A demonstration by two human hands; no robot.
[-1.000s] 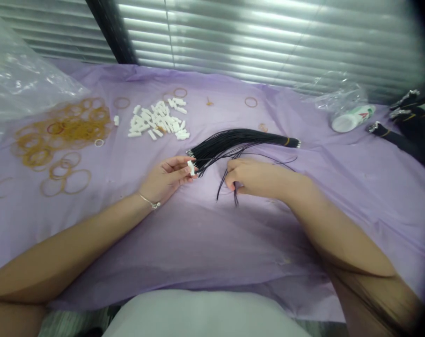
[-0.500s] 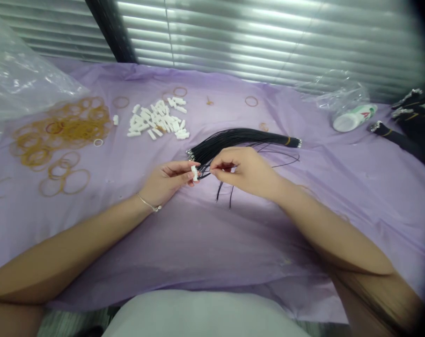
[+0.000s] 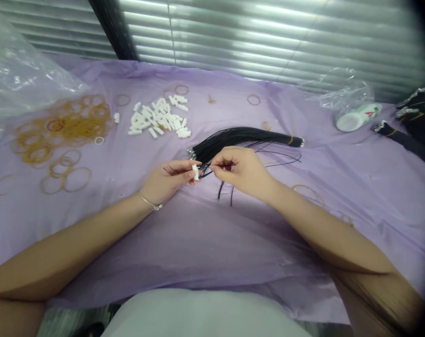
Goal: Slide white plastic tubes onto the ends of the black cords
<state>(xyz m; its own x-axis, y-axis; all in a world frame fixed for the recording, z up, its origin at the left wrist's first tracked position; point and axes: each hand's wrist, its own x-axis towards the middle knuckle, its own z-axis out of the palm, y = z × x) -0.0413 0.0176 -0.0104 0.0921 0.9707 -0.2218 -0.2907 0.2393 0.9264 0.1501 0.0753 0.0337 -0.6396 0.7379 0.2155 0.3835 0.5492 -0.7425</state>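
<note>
My left hand (image 3: 168, 180) pinches a small white plastic connector (image 3: 195, 172) between thumb and fingers, right beside the crimped metal ends of a bundle of thin black wires (image 3: 233, 138). My right hand (image 3: 240, 171) is closed on a few loose strands from that bundle, close to the connector. A band holds the bundle's far end, which has metal tips. Several strands hang below my right hand, and my fingers hide the gripped wire ends.
A heap of white connectors (image 3: 159, 119) and scattered rubber bands (image 3: 65, 126) lie on the lilac plastic sheet (image 3: 212, 248). A clear plastic bag (image 3: 23, 61) lies back left. A white bottle (image 3: 356, 117) and black wire bundles (image 3: 409, 131) lie back right, before window blinds (image 3: 268, 37).
My right hand has moved left and up from the loose strands to beside the connector, now pinching wires. My left hand and the connector have barely moved.
</note>
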